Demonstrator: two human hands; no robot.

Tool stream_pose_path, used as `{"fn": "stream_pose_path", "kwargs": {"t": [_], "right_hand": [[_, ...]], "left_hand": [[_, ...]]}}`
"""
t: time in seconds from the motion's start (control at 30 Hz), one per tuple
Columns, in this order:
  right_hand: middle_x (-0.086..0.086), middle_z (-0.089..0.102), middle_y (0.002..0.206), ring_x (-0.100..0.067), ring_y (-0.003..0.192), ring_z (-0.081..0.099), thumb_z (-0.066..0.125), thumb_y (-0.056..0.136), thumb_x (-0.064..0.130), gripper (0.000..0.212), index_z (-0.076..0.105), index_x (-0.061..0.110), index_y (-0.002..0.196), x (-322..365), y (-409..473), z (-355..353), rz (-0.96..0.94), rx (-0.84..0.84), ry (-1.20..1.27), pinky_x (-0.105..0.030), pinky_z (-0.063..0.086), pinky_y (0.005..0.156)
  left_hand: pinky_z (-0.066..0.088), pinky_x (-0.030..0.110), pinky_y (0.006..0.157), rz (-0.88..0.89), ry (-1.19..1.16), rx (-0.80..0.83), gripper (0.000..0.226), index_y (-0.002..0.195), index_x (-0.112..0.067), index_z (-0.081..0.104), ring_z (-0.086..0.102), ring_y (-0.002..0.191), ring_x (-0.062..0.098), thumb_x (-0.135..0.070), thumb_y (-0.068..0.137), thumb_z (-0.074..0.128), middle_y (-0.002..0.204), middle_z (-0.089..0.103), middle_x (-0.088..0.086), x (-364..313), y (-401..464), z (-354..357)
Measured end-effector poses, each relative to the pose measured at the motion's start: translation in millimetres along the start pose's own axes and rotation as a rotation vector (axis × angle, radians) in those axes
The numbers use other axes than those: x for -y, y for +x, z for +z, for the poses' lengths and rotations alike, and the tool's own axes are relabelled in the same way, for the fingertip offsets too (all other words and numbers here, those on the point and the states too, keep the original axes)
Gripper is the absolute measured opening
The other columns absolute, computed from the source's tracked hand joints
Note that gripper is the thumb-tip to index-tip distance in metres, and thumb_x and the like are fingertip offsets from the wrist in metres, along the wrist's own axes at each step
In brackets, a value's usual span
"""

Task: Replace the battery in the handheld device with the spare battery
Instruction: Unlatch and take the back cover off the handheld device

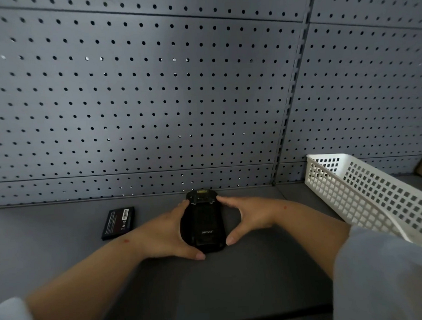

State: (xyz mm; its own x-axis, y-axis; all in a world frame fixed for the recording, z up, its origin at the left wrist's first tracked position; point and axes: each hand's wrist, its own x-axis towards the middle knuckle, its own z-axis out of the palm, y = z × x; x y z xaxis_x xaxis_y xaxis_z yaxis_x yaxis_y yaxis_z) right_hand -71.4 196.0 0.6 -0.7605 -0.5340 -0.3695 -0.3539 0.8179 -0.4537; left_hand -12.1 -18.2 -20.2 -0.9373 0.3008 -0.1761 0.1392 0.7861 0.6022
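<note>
A white perforated basket stands at 3 o'clock from the handheld device, and a grey pegboard wall rises behind. The device lies back-up on the grey counter, long axis from 6 to 12 o'clock. The left hand and right hand grasp its sides with the fingers; the spare battery lies flat at 9 o'clock, apart.

Dim, soft focus, edges warped.

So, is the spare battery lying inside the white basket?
No, the spare battery lies flat on the grey shelf, left of the handheld device, while the white basket stands far to the right.
</note>
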Motion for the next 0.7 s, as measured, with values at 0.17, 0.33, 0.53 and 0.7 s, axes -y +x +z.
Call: {"fn": "stream_pose_path", "kwargs": {"t": [0.17,0.33,0.53,0.7], "right_hand": [[0.006,0.009,0.159,-0.014,0.145,0.010,0.079,0.066,0.041,0.111,0.002,0.036,0.146,-3.8,1.1,3.6,-0.002,-0.004,0.026,-0.032,0.015,0.118],[0.007,0.010,0.158,-0.012,0.145,0.010,0.078,0.067,0.039,0.109,0.004,0.033,0.147,-5.1,3.5,3.1,-0.022,-0.013,0.033,-0.031,0.014,0.118],[0.007,0.013,0.158,-0.011,0.144,0.013,0.079,0.067,0.039,0.109,0.005,0.032,0.147,-8.4,7.5,0.7,-0.019,-0.013,0.029,-0.029,0.014,0.118],[0.005,0.015,0.158,-0.008,0.143,0.016,0.080,0.067,0.034,0.111,0.005,0.027,0.148,-11.4,13.2,-3.4,-0.025,0.007,0.041,-0.030,0.014,0.119]], "left_hand": [[0.020,0.014,0.101,-0.013,0.020,-0.007,0.123,0.144,-0.021,-0.004,0.030,0.132,0.009,-0.046,0.058,0.080,0.149,0.029,-0.003,2.2,-0.6,0.3],[0.019,0.010,0.098,0.001,0.074,-0.043,0.121,0.145,-0.018,-0.001,0.032,0.131,0.008,-0.048,0.059,0.078,0.148,0.031,-0.002,1.2,0.2,0.7],[0.021,0.007,0.093,0.029,0.107,-0.074,0.118,0.144,-0.018,0.002,0.035,0.128,0.008,-0.047,0.059,0.078,0.146,0.035,-0.003,-1.7,2.8,0.1],[0.022,0.012,0.098,0.028,0.127,-0.090,0.120,0.145,-0.019,0.003,0.034,0.131,0.011,-0.052,0.057,0.077,0.148,0.032,-0.001,-0.4,5.1,1.3]]}}
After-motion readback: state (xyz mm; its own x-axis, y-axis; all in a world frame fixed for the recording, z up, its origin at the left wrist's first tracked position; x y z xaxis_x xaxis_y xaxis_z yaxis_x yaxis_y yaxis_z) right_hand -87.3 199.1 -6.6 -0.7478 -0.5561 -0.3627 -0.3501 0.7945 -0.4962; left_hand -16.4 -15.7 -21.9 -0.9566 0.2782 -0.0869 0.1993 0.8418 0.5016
